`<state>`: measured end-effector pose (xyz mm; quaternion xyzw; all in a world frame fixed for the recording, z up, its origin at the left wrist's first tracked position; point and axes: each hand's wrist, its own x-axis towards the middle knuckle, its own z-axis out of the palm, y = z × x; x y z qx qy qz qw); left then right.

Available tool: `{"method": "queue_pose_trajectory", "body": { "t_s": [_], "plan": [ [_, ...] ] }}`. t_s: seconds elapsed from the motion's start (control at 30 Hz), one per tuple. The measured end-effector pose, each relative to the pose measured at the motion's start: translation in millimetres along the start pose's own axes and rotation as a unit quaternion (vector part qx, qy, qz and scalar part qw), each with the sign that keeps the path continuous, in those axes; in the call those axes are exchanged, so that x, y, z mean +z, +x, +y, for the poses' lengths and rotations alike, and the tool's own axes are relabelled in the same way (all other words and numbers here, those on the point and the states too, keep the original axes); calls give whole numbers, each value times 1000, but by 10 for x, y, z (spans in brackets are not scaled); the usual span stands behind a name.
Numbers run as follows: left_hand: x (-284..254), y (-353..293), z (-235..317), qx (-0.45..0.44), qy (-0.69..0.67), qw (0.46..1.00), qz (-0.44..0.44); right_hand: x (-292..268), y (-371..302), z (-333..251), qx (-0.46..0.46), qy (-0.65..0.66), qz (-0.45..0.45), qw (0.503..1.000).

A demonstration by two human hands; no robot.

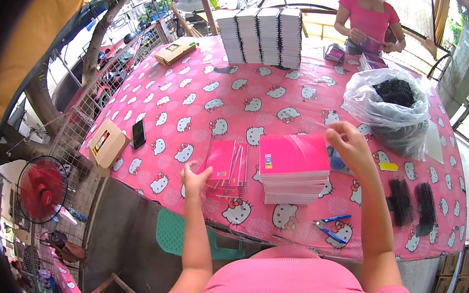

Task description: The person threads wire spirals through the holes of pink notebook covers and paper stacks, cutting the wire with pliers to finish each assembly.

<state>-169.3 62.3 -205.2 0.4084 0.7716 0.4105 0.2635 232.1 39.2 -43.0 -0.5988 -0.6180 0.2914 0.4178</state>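
My left hand (194, 179) is at the left edge of a low, uneven pile of pink spiral notebooks (222, 159), thumb and fingers apart, the thumb by the top notebook. To the right rises a taller stack of pink-covered notebooks (294, 155), their white page edges facing me. At that stack's far right corner is my right hand (350, 146), thumb and forefinger pinched together. Whether they grip the top cover's corner or something small cannot be made out. Blue-handled pliers (334, 228) lie on the table nearer to me.
A clear plastic bag (388, 105) of black binding coils stands right, with black coil bundles (401, 202) nearer. Tall spiral notebook stacks (259, 36) stand at the back. Phone (138, 134) and cardboard box (107, 144) lie left. Another person (368, 21) works across the patterned table (194, 97).
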Motion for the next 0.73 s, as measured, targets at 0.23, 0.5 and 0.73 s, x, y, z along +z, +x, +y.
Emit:
{"method": "queue_pose_trajectory", "body": {
  "t_s": [0.23,0.5,0.73],
  "plan": [
    [-48,-44,241,-29,-134,973,-187,32,-217,-228,-71,-77,76,992],
    [-22,365,236,-126,11,965,-228,1597,-1125,-44,-139,50,-253,956],
    [249,818,37,-115,181,909,-358,2570,-658,210,201,184,-205,940]
  ]
}}
